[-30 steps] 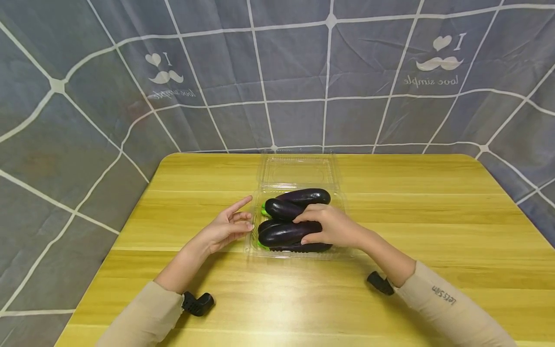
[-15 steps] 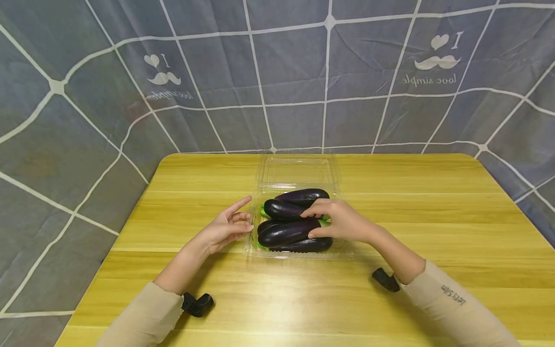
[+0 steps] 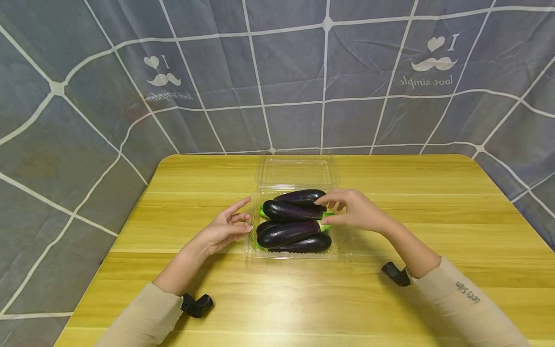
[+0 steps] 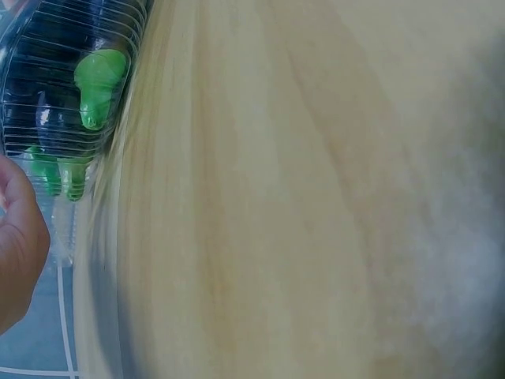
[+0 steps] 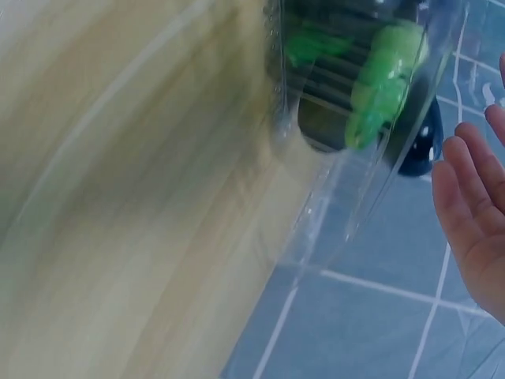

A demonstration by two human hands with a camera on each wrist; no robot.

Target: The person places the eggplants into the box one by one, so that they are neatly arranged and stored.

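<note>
A clear plastic clamshell box [image 3: 340,251] stands in the middle of the table with its lid [image 3: 297,172] folded back. Several dark purple eggplants [image 3: 286,234] with green stem ends lie inside, some piled over others. At the box's left wall is my left hand [image 3: 223,230], thumb and index finger stretched out and thumb tip right at the rim. My right hand [image 3: 357,212] hovers over the box's right end, fingers loosely bent beside the eggplants' ends, holding nothing. Green stem ends [image 4: 101,87] show through the ribbed wall in the left wrist view, and in the right wrist view.
The light wooden table [image 3: 416,202] reaches back to a grey cloth [image 3: 295,72] with white grid lines, which also hangs along both sides. A black wrist mount [image 3: 197,305] sits under the left sleeve, and another mount [image 3: 396,274] under the right.
My right hand has let go of the front eggplant and drawn up and to the right, uncovering its green stem end. The left hand has stayed at the box's left wall.
</note>
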